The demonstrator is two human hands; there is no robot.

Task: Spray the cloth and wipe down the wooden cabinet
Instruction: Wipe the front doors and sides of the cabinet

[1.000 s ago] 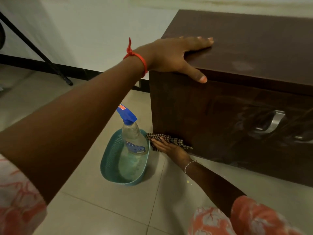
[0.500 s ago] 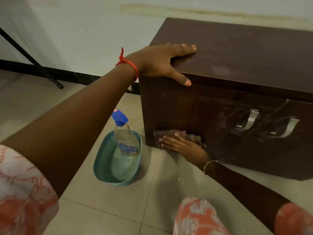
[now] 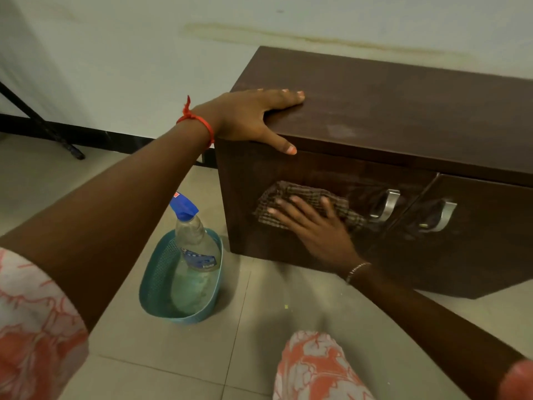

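Observation:
A dark brown wooden cabinet [image 3: 403,111] stands on the floor against the wall. My left hand [image 3: 253,116] lies flat on its top left corner, thumb hanging over the front edge. My right hand [image 3: 314,226] presses a checked brown cloth [image 3: 288,192] flat against the left door, about halfway up and just left of the door handle [image 3: 388,206]. A clear spray bottle [image 3: 193,249] with a blue trigger head stands apart from both hands in a teal basket [image 3: 153,278] on the floor, left of the cabinet.
A second metal handle [image 3: 441,215] sits on the right door. A black stand leg [image 3: 43,122] slants down to the floor at far left, near the black skirting. My knee in orange-patterned fabric [image 3: 314,368] is at the bottom. The floor is beige tile.
My right hand has slid the cloth up from the door's bottom left edge to mid-height and to the right. The left hand stays on the corner; the view has shifted.

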